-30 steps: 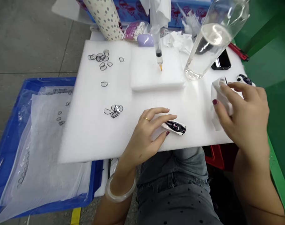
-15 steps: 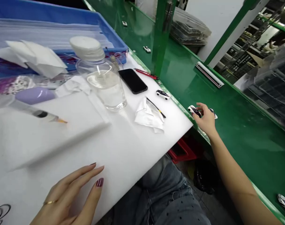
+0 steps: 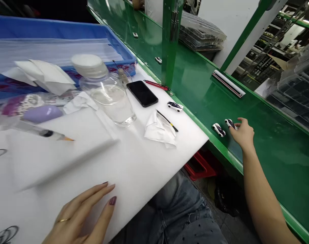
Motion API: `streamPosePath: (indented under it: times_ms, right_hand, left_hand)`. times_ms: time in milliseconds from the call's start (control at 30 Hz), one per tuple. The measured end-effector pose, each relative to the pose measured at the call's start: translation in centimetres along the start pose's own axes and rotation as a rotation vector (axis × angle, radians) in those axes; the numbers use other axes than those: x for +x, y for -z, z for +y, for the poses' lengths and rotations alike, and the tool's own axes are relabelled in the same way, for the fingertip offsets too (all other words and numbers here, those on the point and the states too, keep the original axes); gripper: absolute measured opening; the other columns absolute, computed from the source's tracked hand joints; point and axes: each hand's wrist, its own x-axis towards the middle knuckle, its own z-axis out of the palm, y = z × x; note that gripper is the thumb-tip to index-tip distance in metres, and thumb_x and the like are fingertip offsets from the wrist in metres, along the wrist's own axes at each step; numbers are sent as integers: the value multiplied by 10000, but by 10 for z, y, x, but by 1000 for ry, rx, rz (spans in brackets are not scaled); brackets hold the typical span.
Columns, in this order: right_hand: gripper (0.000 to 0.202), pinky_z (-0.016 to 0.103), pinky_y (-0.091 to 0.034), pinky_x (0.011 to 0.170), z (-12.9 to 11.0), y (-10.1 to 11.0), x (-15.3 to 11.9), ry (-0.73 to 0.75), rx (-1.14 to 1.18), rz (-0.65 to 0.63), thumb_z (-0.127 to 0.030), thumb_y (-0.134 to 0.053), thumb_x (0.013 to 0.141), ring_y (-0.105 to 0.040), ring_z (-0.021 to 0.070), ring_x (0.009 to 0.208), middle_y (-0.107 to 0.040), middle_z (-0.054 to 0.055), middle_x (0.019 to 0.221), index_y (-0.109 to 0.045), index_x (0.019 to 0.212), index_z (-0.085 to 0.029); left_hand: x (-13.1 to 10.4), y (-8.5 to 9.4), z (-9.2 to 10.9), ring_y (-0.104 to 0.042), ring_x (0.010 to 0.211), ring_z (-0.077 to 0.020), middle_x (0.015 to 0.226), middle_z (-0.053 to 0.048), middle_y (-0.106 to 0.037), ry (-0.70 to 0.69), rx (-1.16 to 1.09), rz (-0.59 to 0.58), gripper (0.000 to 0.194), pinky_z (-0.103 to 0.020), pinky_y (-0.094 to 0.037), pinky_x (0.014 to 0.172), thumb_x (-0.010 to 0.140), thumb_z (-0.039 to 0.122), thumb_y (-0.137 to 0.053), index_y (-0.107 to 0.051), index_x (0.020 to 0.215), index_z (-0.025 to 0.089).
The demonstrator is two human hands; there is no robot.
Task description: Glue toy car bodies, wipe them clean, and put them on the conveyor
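My right hand [image 3: 243, 134] reaches over the green conveyor belt [image 3: 200, 91], its thumb and fingers closed round the rear of a white-and-black toy car [image 3: 230, 123]. Just left of it, a second toy car [image 3: 219, 130] sits on the belt near the edge, untouched. My left hand [image 3: 83, 211] is open and holds nothing, its fingers stretched out low over the white foam-like tabletop [image 3: 134, 176]. Another toy car [image 3: 175, 106] stands at the table's right edge, beside a crumpled tissue [image 3: 159, 130] with a thin black brush-like tool [image 3: 167, 121] on it.
A clear jar of liquid [image 3: 114, 105], a phone [image 3: 142, 93] and red pens [image 3: 156, 84] stand or lie further back. Left are a syringe [image 3: 47, 133] with an orange tip and a blue tray [image 3: 68, 28]. A green post [image 3: 169, 44] rises beside the belt.
My right hand has let go of the nearer toy car, which now rests on the belt, and has moved right to the other car. My left hand stays nearly the same.
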Motion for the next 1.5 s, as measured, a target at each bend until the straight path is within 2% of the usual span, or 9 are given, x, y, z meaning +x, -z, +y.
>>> streamPosePath:
  times_ms: [133, 300, 500, 667, 800, 933, 1133, 1267, 1500]
  right_hand:
    - [571, 408, -541, 901, -108, -29, -69, 402, 268, -176, -249, -633, 792, -649, 234, 1031, -665, 93, 1199, -466, 1338, -237]
    - [359, 333, -543, 829, -215, -62, -160, 1378, 433, -854, -115, -549, 852, -663, 221, 965, -721, 85, 1038, -607, 1197, -193]
    - [262, 383, -510, 830, -281, -76, -149, 1000, 454, -692, -271, -605, 902, -676, 259, 971, -703, 130, 1101, -591, 1139, -159]
    - [500, 377, -477, 823, -329, -87, -149, 1156, 252, -785, -349, -616, 905, -654, 311, 1079, -694, 140, 1179, -491, 1351, -163]
    - [469, 352, -443, 744, -343, -95, -157, 1155, 186, -769, -403, -526, 953, -665, 316, 1003, -710, 131, 1101, -486, 1365, -180]
    - [282, 323, -400, 705, -353, -98, -157, 1111, 167, -761, -341, -435, 975, -656, 293, 921, -691, 144, 1043, -609, 1131, -184]
    - [216, 283, -385, 672, -347, -86, -146, 1040, 325, -847, -308, -374, 959, -606, 207, 766, -670, 25, 840, -554, 1039, -219]
    - [167, 298, -430, 833, -312, -74, -143, 932, 803, -997, -330, -478, 914, -605, 177, 935, -667, 26, 981, -562, 996, -210]
    - [123, 308, -400, 768, -262, -73, -146, 590, 1095, -1142, -324, -597, 845, -510, 142, 765, -540, -18, 784, -555, 835, -208]
  left_hand:
    - [5, -4, 12, -644, 1052, -240, 1168, -17, -662, -41, 100, 38, 314, -199, -548, 437, 909, 474, -591, -650, 1168, 307]
    - [0, -2, -1, -669, 1080, -244, 1221, -76, -656, -149, 171, 119, 353, -344, -621, 856, 971, 358, -518, -558, 1302, 243]
    - [-24, -8, -6, -688, 1042, -235, 1150, -85, -676, -179, 141, 164, 344, -333, -589, 913, 936, 168, -549, -634, 1254, 269]
    - [-17, -8, 13, -702, 960, -229, 1119, -82, -685, -94, -112, -60, 435, -315, -612, 846, 830, 106, -618, -661, 1228, 275]
    - [4, 5, 21, -462, 1385, -304, 1502, -66, -489, -102, -118, -294, 701, -485, -430, 1133, 772, 51, -614, -543, 1413, 328]
    - [24, 8, 26, -384, 1434, -321, 1581, -58, -378, -135, -101, -475, 697, -547, -387, 1145, 801, 47, -603, -520, 1434, 326]
    - [19, -8, 29, -577, 1220, -326, 1321, -126, -623, -89, -148, -246, 602, -506, -496, 1055, 647, 118, -818, -668, 1221, 221]
    - [5, -15, 34, -631, 1100, -319, 1204, -124, -684, -57, -178, -44, 512, -510, -538, 982, 626, 133, -810, -701, 1123, 190]
    - [7, -17, 38, -633, 1082, -302, 1168, -99, -708, 56, -258, 23, 446, -515, -528, 965, 646, 195, -836, -730, 1080, 193]
